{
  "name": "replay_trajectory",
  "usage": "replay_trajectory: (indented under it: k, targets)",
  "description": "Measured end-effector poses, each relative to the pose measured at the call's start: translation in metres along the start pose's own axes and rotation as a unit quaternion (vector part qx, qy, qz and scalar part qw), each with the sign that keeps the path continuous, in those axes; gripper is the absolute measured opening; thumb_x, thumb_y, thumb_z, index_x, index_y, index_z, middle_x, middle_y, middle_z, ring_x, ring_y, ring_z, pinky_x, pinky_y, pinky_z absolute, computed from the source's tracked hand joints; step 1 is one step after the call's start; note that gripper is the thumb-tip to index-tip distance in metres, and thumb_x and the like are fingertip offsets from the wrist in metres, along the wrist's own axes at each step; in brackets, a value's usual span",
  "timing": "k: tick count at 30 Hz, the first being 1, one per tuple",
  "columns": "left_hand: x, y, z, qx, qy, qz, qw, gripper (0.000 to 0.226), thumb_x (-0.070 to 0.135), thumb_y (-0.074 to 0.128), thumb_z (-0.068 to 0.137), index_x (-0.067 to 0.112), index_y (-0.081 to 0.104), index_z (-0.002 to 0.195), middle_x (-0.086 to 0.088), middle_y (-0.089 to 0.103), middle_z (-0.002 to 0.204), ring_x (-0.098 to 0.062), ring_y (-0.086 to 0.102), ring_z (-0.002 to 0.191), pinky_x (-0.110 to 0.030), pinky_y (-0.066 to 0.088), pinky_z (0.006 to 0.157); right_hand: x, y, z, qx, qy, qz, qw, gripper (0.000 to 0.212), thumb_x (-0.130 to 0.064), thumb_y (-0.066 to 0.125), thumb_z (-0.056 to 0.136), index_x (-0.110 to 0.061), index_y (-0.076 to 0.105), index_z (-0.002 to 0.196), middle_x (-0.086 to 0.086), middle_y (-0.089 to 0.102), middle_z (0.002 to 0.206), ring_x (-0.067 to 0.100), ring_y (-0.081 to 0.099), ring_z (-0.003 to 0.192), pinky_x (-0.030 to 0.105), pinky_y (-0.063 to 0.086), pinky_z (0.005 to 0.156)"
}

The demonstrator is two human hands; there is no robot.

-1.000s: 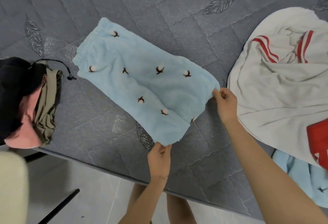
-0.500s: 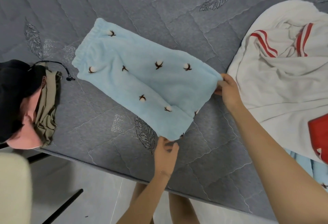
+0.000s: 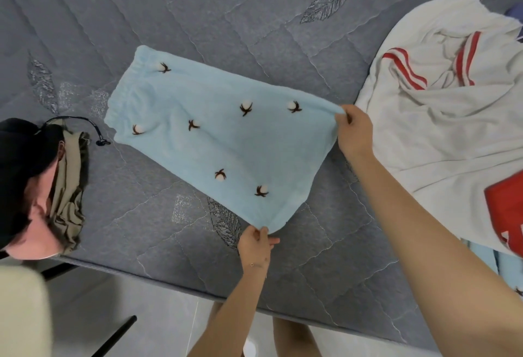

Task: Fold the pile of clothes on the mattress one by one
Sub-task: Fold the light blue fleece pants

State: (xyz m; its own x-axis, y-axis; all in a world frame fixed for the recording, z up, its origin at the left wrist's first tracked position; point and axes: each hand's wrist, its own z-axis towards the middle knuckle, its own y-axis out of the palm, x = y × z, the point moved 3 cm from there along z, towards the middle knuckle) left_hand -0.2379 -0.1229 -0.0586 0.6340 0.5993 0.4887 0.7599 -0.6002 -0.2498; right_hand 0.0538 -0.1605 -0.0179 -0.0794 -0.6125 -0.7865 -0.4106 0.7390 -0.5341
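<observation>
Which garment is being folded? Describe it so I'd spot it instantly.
Look at the middle of the grey quilted mattress. A pale blue fleece lies spread there, its near corners pinched by the left hand and right hand. Unlike the white, red-striped top on its right, it bears small cotton-boll motifs.

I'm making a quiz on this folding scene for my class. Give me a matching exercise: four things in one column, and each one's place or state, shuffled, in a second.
1. light blue garment
2. white garment with red stripes
3. black, pink and olive stack
4. right hand

A. crumpled at the right of the mattress
B. pinches a corner of the light blue garment
C. spread out in the middle
D. at the mattress's left edge

Pairs: 1-C, 2-A, 3-D, 4-B
</observation>
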Motion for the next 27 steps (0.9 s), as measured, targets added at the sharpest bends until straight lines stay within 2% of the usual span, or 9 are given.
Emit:
replay_trajectory:
  k: [5, 8, 10, 13, 17, 19, 22, 25, 27]
  targets:
    - [0.005, 0.000, 0.007, -0.047, -0.052, 0.101, 0.992, 0.017, 0.014, 0.043, 0.100, 0.001, 0.055, 0.101, -0.006, 0.065, 0.079, -0.017, 0.058, 0.056, -0.021, 0.045, 0.049, 0.016, 0.012, -0.014, -0.056, 0.016, -0.048, 0.997, 0.041, -0.016, 0.042, 0.101, -0.007, 0.044, 0.142, 0.010, 0.048, 0.143, 0.023, 0.044, 0.131, 0.026, 0.030, 0.109]
    - [0.019, -0.003, -0.004, -0.170, -0.015, 0.330, 0.928, 0.034, 0.034, 0.045, 0.099, 0.008, 0.058, 0.082, -0.003, 0.066, 0.072, -0.021, 0.063, 0.066, -0.027, 0.055, 0.067, 0.021, 0.006, -0.023, -0.032, 0.010, -0.041, 0.999, 0.054, -0.028, 0.050, 0.098, -0.012, 0.034, 0.148, 0.008, 0.040, 0.150, 0.022, 0.037, 0.137, 0.035, 0.028, 0.115]
    - [0.037, -0.003, -0.012, -0.218, 0.079, 0.440, 0.867, 0.036, 0.043, 0.046, 0.096, 0.018, 0.062, 0.076, 0.005, 0.070, 0.077, -0.015, 0.066, 0.076, -0.032, 0.054, 0.081, 0.027, 0.002, -0.030, -0.037, 0.028, -0.044, 0.998, 0.064, -0.040, 0.055, 0.094, -0.019, 0.030, 0.149, 0.004, 0.038, 0.151, 0.020, 0.036, 0.138, 0.038, 0.031, 0.114]
    - [0.082, 0.002, -0.027, -0.187, 0.286, 0.369, 0.865, 0.018, 0.036, 0.050, 0.097, 0.026, 0.065, 0.100, 0.013, 0.068, 0.097, -0.002, 0.061, 0.089, -0.027, 0.049, 0.087, 0.032, 0.001, -0.045, -0.050, 0.088, 0.010, 0.995, 0.077, -0.048, 0.062, 0.089, -0.021, 0.026, 0.151, 0.000, 0.035, 0.153, 0.018, 0.035, 0.139, 0.041, 0.032, 0.114]
    - [0.130, 0.020, -0.014, -0.040, 0.513, 0.472, 0.716, 0.054, 0.043, 0.048, 0.096, 0.024, 0.038, 0.146, -0.006, 0.033, 0.152, -0.029, 0.025, 0.142, -0.045, 0.013, 0.117, 0.039, 0.014, -0.078, -0.066, 0.158, 0.082, 0.982, 0.085, -0.050, 0.063, 0.087, -0.017, 0.020, 0.153, 0.000, 0.031, 0.156, 0.017, 0.032, 0.141, 0.040, 0.029, 0.115]
    - [0.143, 0.027, 0.008, -0.004, 0.513, 0.553, 0.657, 0.069, 0.056, 0.040, 0.094, 0.031, 0.014, 0.153, -0.007, 0.004, 0.161, -0.031, -0.003, 0.147, -0.051, -0.013, 0.115, 0.044, 0.024, -0.093, -0.059, 0.199, 0.121, 0.971, 0.083, -0.050, 0.061, 0.088, -0.018, 0.021, 0.152, 0.000, 0.046, 0.143, 0.015, 0.046, 0.130, 0.031, 0.039, 0.105]
    - [0.152, 0.021, 0.047, 0.008, 0.484, 0.596, 0.641, 0.073, 0.067, 0.024, 0.091, 0.036, -0.002, 0.152, -0.006, -0.010, 0.161, -0.031, -0.015, 0.146, -0.056, -0.017, 0.112, 0.045, 0.044, -0.110, -0.052, 0.231, 0.176, 0.955, 0.073, -0.047, 0.060, 0.090, -0.021, 0.028, 0.149, -0.009, 0.059, 0.114, 0.003, 0.058, 0.105, 0.014, 0.042, 0.080]
    - [0.151, 0.009, 0.079, -0.056, 0.420, 0.638, 0.643, 0.071, 0.072, 0.003, 0.084, 0.042, -0.024, 0.143, 0.002, -0.022, 0.159, -0.024, -0.023, 0.145, -0.059, -0.013, 0.113, 0.035, 0.068, -0.116, -0.052, 0.220, 0.252, 0.941, 0.064, -0.039, 0.064, 0.089, -0.023, 0.035, 0.144, -0.007, 0.056, 0.131, 0.009, 0.058, 0.117, 0.030, 0.049, 0.096]
    - [0.153, 0.000, 0.086, -0.122, 0.417, 0.612, 0.660, 0.069, 0.071, 0.006, 0.085, 0.045, -0.023, 0.142, 0.006, -0.022, 0.158, -0.018, -0.025, 0.144, -0.055, -0.016, 0.114, 0.016, 0.083, -0.115, -0.054, 0.188, 0.251, 0.948, 0.066, -0.033, 0.068, 0.087, -0.026, 0.033, 0.142, -0.013, 0.054, 0.130, 0.007, 0.056, 0.119, 0.031, 0.048, 0.098]
